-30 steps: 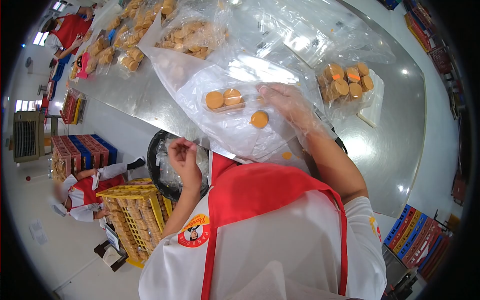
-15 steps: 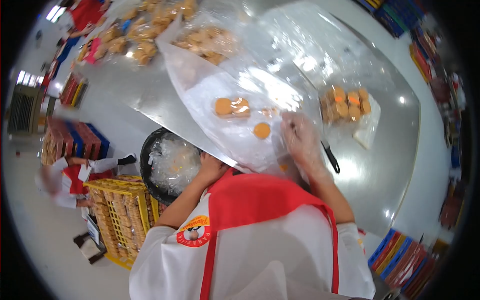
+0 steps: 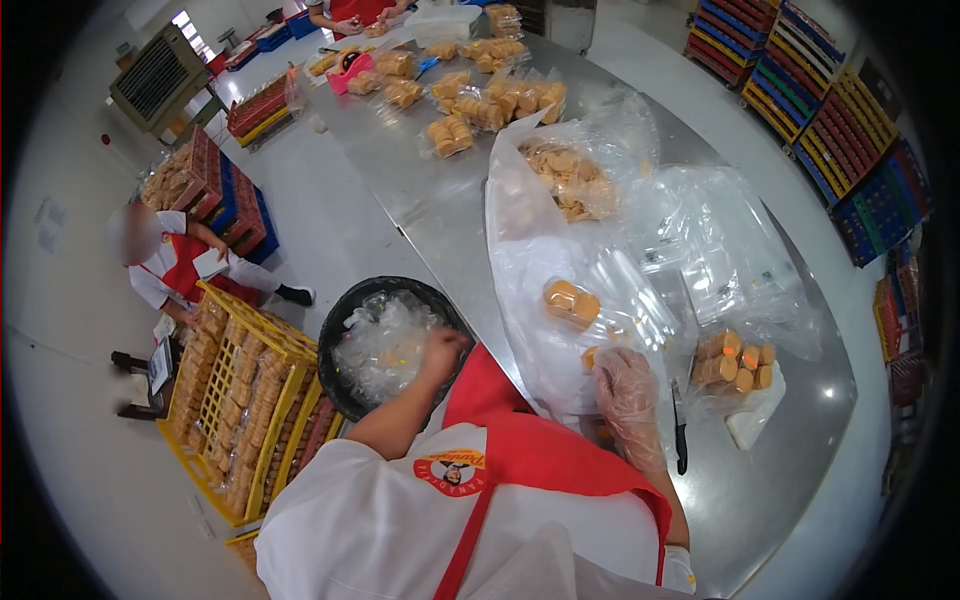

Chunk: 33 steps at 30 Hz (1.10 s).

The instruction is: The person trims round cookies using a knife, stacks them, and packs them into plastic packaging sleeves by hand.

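Observation:
My left hand (image 3: 443, 353), bare, hangs over the right rim of a black tub (image 3: 330, 345) full of crumpled clear plastic (image 3: 385, 345); its fingers are curled and whatever they hold is too small to tell. My right hand (image 3: 627, 392), in a clear plastic glove, rests on the white plastic sheet (image 3: 540, 345), its fingertips at a round biscuit (image 3: 589, 357) that it partly covers. A short clear pack of biscuits (image 3: 572, 303) lies just beyond. Right of that hand is a black-handled knife (image 3: 681, 440), beside bagged biscuits (image 3: 737, 362) on a white block (image 3: 757, 408).
Loose biscuits (image 3: 572, 178) sit in an open bag farther up the metal table (image 3: 400, 180), with more packs (image 3: 500, 100) behind. Clear bags (image 3: 715, 230) lie at right. A yellow crate (image 3: 235, 400) stands left of the tub; a co-worker (image 3: 180, 255) sits beyond it.
The view has swung left. My left hand has moved from the table edge to over the tub. My right hand has come down beside the loose biscuit.

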Tool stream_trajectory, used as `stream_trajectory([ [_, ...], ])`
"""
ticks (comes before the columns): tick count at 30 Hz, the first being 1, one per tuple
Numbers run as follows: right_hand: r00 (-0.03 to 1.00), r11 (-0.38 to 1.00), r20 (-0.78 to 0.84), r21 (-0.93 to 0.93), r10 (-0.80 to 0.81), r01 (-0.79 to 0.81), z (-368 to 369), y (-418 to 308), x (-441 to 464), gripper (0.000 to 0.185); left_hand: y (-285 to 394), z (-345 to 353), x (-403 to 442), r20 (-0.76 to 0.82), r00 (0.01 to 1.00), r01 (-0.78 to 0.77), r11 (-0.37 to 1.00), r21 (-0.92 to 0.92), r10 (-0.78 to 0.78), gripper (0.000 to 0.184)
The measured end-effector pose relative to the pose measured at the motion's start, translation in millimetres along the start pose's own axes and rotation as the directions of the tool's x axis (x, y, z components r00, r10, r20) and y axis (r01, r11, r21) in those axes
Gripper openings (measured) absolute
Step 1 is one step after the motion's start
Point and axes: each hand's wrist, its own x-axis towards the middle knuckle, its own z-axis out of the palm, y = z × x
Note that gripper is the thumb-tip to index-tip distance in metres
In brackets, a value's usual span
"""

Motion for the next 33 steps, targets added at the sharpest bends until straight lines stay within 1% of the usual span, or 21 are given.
stream_trajectory([
  [1,1.0,1.0,-0.003,-0.004,-0.001,0.001,-0.3,1.0,0.3,0.022,-19.5,-14.9,5.4,-0.04,0.984,0.163,0.972,-0.169,-0.172,0.01],
  [3,1.0,1.0,-0.011,-0.009,-0.002,0.002,-0.6,3.2,1.1,0.022,-31.3,-42.7,9.5,-0.197,0.954,0.177,0.954,-0.244,-0.227,0.019],
  [6,1.0,0.994,-0.001,-0.105,-0.029,0.029,0.3,5.5,4.3,0.02,1.1,-71.5,8.4,-0.137,0.951,0.266,0.959,-0.1,-0.278,0.029],
  [9,1.0,0.995,0.026,-0.096,-0.014,0.017,4.5,5.9,6.7,0.019,46.3,-55.9,-5.9,0.065,0.975,0.204,0.972,0.117,-0.213,0.036],
  [10,0.999,0.993,0.043,-0.115,-0.017,0.022,5.4,6.7,7.1,0.019,72.8,-50.7,-15.7,0.231,0.973,-0.06,0.969,0.24,0.003,0.036],
  [11,0.998,0.991,0.062,-0.135,-0.019,0.027,6.5,7.8,7.1,0.019,98.0,-44.1,-26.5,0.411,0.892,-0.331,0.892,0.308,0.189,0.037],
  [12,0.996,0.987,0.082,-0.155,-0.021,0.033,7.3,8.4,7.0,0.019,111.2,-33.2,-35.9,0.551,0.807,-0.362,0.915,0.177,0.212,0.034],
  [13,0.995,0.985,0.091,-0.168,-0.028,0.043,7.8,8.6,6.8,0.019,120.5,-23.0,-44.0,0.671,0.699,-0.369,0.929,0.041,0.248,0.033],
  [14,0.995,0.982,0.099,-0.181,-0.034,0.052,8.0,8.7,6.6,0.019,128.8,-15.4,-48.9,0.747,0.635,-0.38,0.922,0.079,0.198,0.032],
  [16,0.994,0.979,0.101,-0.193,-0.043,0.062,8.4,8.9,6.1,0.019,139.1,-4.6,-54.6,0.869,0.488,-0.414,0.898,0.149,0.081,0.036],
  [19,0.995,0.98,0.099,-0.192,-0.032,0.051,10.0,8.4,4.2,0.019,119.2,8.8,-51.0,0.795,0.59,-0.606,0.729,0.32,0.141,0.055],
  [22,0.991,0.977,0.131,-0.213,0.01,0.018,11.2,7.7,0.9,0.019,115.7,22.4,-34.8,0.671,0.724,-0.518,0.769,0.374,0.161,0.064],
  [25,0.983,0.963,0.174,-0.267,0.066,-0.018,13.6,10.4,-1.5,0.023,113.2,31.5,-18.0,0.59,0.786,-0.478,0.785,0.394,0.183,0.071],
  [27,0.97,0.947,0.204,-0.315,0.132,-0.062,14.7,8.8,-0.8,0.03,110.5,35.4,-10.9,0.603,0.776,-0.479,0.793,0.377,0.183,0.072],
  [28,0.966,0.948,0.209,-0.308,0.155,-0.086,15.1,9.1,-0.5,0.032,108.9,35.5,-8.8,0.611,0.771,-0.478,0.797,0.369,0.18,0.073],
  [31,0.948,0.944,0.224,-0.292,0.225,-0.154,15.1,7.2,2.7,0.036,105.2,26.2,-22.6,0.556,0.829,-0.345,0.838,0.423,0.061,0.071],
  [32,0.94,0.939,0.232,-0.295,0.249,-0.175,13.0,3.2,5.1,0.036,85.2,27.5,-23.5,0.553,0.83,-0.326,0.867,0.376,0.072,0.074],
  [33,0.932,0.935,0.241,-0.298,0.271,-0.195,11.5,1.5,6.0,0.036,48.0,33.7,-20.2,0.548,0.832,-0.305,0.894,0.328,0.083,0.077],
])
